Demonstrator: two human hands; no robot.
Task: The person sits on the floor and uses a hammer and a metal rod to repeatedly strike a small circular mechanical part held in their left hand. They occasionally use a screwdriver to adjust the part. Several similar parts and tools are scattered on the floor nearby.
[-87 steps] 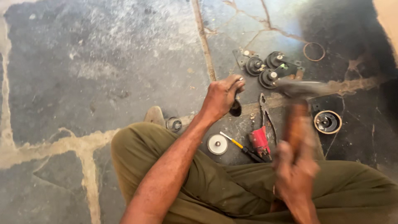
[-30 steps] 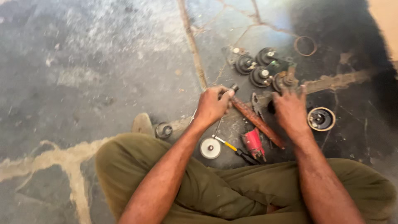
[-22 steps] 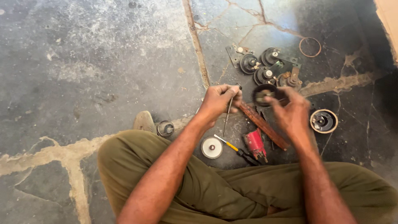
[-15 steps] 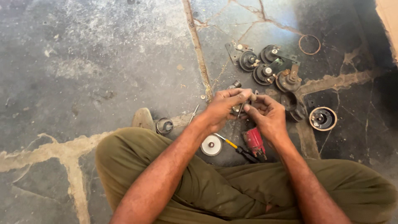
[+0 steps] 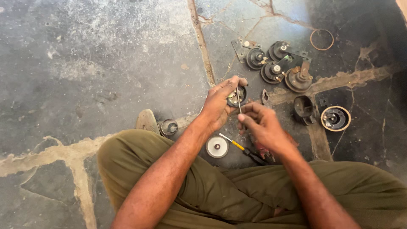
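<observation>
Only the head view to go on here, looking straight down at my lap, so here's how it sits. My left hand [image 5: 220, 104] is wrapped around a small round dark part [image 5: 236, 96], holding it up off the stone floor [image 5: 106, 63] at chest level with the open face tipped toward me, I'd guess so the inside is easy to see and get at. My right hand [image 5: 263, 125] is pinched around a thin metal rod [image 5: 239, 101], held nearly upright with its upper end against the part, like a probing tool; a fingertip grip makes sense for fine control. Legs are crossed in olive trousers [image 5: 220, 195], which keeps everything within reach. Just ahead of my knee lie a white disc [image 5: 217, 147] and a yellow-handled screwdriver [image 5: 241, 147], touching or almost. Farther out, a cluster of similar round dark units [image 5: 275, 63] sits together, with a gold-rimmed cup-shaped piece [image 5: 335, 118] off to the right and a thin ring [image 5: 321, 39] well apart.
</observation>
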